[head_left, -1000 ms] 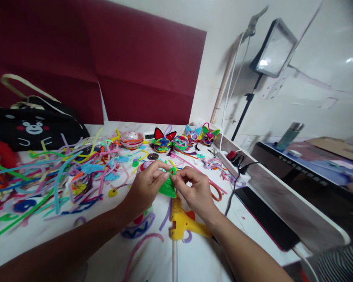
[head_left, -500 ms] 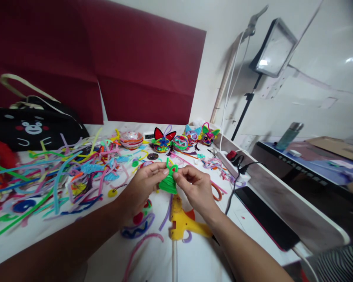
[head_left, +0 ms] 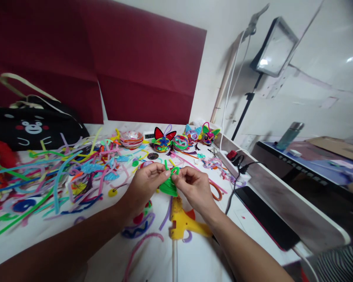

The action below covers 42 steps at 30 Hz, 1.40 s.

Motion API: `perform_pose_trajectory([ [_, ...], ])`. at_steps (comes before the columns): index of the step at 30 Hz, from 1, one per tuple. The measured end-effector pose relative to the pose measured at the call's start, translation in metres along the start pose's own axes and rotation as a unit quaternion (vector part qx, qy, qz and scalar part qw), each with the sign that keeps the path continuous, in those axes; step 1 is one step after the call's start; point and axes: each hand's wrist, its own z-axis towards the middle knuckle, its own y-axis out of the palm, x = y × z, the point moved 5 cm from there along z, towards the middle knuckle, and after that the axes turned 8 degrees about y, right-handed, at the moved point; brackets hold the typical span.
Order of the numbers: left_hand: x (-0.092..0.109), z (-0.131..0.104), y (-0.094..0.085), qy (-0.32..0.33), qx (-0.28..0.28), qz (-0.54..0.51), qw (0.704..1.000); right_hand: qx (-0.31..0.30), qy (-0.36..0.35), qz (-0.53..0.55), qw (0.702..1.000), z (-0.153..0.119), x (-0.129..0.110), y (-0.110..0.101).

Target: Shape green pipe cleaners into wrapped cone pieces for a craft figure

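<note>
Above the white table, a green pipe-cleaner piece [head_left: 168, 188] is held between both hands. It has a wide coiled body and a small loop at its top. My left hand [head_left: 147, 182] pinches its upper left side, with a short green end sticking up by the fingertips. On the other side, my right hand [head_left: 192, 184] pinches the piece near the small loop. Below the hands lies a yellow glue gun [head_left: 181, 223], beside a purple strip [head_left: 165, 214]. A round colourful piece [head_left: 138, 227] is partly hidden by my left forearm.
Many loose pipe cleaners [head_left: 88, 168] cover the left side. Finished animal-face ornaments [head_left: 163, 144] and a stack of bowls [head_left: 131, 140] stand at the back. To the right are a black phone [head_left: 266, 217], a power strip [head_left: 231, 164] and the raised table edge [head_left: 294, 203].
The green piece has turned and tilted slightly between my fingers, and its top loop looks smaller. Both hands have stayed nearly in place.
</note>
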Motion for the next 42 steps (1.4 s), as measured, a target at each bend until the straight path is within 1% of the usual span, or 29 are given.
perform_pose_trajectory([
  [3,0.0007,-0.0016,0.0017,-0.011,-0.003,-0.006,1.0,-0.016,0.007,0.006,1.0,0.0001,0.0007,0.0015],
  [7,0.0004,-0.0033,0.0056,-0.047,-0.021,-0.063,0.997,-0.02,0.036,0.013,0.999,-0.0002,0.0013,0.002],
  [10,0.0013,-0.0036,0.0069,-0.062,-0.019,-0.072,0.995,-0.021,0.057,0.014,0.998,0.0001,0.0023,0.002],
  [15,0.0042,-0.0032,0.0067,-0.048,-0.003,-0.042,0.998,-0.027,0.062,0.022,0.997,0.0016,0.0047,0.0024],
  [20,0.0049,-0.0046,0.0062,-0.031,0.002,-0.02,0.999,-0.012,0.059,0.011,0.998,0.0013,0.0048,0.0021],
  [26,0.0032,-0.0061,0.0065,-0.045,0.0,-0.036,0.998,-0.001,0.051,0.004,0.999,0.0004,0.0036,0.0017],
  [31,0.0029,-0.0033,0.0039,-0.03,-0.003,-0.034,0.999,0.002,0.059,0.011,0.998,-0.0002,0.0017,0.0017],
  [38,0.0029,-0.0041,0.0052,-0.047,-0.003,-0.053,0.997,0.007,0.077,0.02,0.997,-0.0004,-0.0014,0.0015],
  [42,0.0068,-0.0049,0.0036,-0.02,0.007,-0.01,1.0,0.014,0.075,0.019,0.997,-0.0002,-0.0008,0.0009],
])
